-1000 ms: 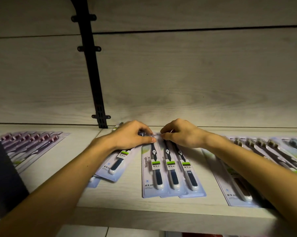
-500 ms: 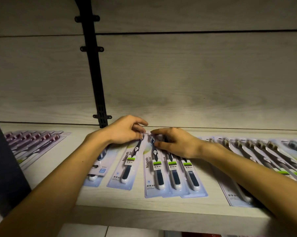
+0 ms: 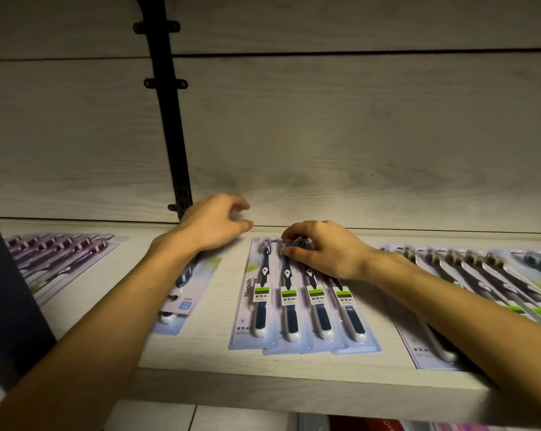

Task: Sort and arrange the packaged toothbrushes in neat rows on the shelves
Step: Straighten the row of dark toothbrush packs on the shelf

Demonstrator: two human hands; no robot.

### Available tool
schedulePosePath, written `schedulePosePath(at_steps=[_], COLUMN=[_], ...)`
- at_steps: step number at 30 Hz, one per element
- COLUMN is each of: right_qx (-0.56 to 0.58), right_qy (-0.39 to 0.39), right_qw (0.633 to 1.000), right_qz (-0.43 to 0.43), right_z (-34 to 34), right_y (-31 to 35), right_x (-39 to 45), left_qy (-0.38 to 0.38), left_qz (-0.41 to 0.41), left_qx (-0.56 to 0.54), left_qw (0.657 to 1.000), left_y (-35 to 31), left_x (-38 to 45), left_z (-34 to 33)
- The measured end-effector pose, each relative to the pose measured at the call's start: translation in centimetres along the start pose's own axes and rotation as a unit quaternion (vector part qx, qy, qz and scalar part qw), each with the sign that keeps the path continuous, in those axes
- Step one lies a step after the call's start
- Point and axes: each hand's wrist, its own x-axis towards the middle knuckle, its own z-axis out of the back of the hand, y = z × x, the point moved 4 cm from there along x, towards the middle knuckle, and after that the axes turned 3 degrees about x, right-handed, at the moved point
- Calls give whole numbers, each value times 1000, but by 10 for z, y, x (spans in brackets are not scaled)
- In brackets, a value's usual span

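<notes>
Several navy-handled toothbrush packs lie side by side, overlapping, in a straight row at the middle of the pale wooden shelf. My right hand has its fingers curled over the top ends of these packs, the thumb pinching from below. To its left, my left hand hovers with loosely curled fingers and holds nothing. Under its wrist lie two or so crooked packs, partly hidden by my forearm.
A long overlapping row of grey-bristled packs fills the shelf's right side, under my right forearm. Purple packs lie at the far left. A black wall bracket runs up the back panel; a dark post stands at the left edge.
The pack my left hand held has joined the middle row as its leftmost pack. My left hand let go and lifted up and left. My right hand stayed on the pack tops.
</notes>
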Motion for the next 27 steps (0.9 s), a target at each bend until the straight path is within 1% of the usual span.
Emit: schedulePosePath(at_steps=[1,2,4,6,9,12,14,17,22,24,27], right_qx=[1,0,-1,-5,-7,-8,-8,-12,3,50,192], right_qy=[-1,-1,-4,-7,-8,-4,-1,-3,-3,-19,-45], right_qw=[1000,1000,1000,1000,1000,1000,1000,1000,1000,998,980], right_qz=[-1,-1,-1,-2,-3,-3,-3,-4,-15,-15,-5], right_z=[0,0,1,1,2,2,2,2,2,5,12], right_y=[0,0,0,-1,-1,-1,-1,-1,-3,-2,10], right_x=[0,0,1,1,1,1,1,1,1,1,-1], left_qy=[-16,-9,40,67,55,45,27,-19,-87,-116,-151], left_qz=[26,49,82,94,97,99,111,118,113,118,129], left_qx=[49,79,103,81,18,6,5,12,-35,-76,-89], left_qw=[998,996,990,990,994,994,993,993,989,983,976], left_y=[8,15,23,25,26,27,29,29,20,14,10], left_x=[0,0,0,0,1,1,0,-1,-2,-3,-4], left_z=[4,4,-1,-5,-2,2,3,6,7,5,1])
